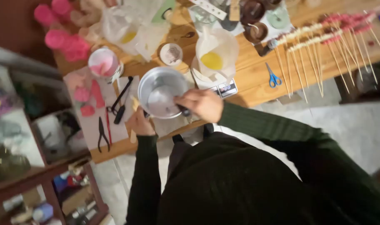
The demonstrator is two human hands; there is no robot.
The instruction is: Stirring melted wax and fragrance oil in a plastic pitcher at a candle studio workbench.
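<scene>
**Steadying the pan**

While my right hand (202, 104) grips the handle at the pan's (161, 92) 4 o'clock to keep it still, my left hand (140, 123) holds a wooden stick (133, 135) at 8 o'clock, near the pliers (102, 133).

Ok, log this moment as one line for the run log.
left hand: holds wooden stick | right hand: grips dark handle of metal pot | pot: on wooden table | nearby: blue scissors, pliers
</scene>
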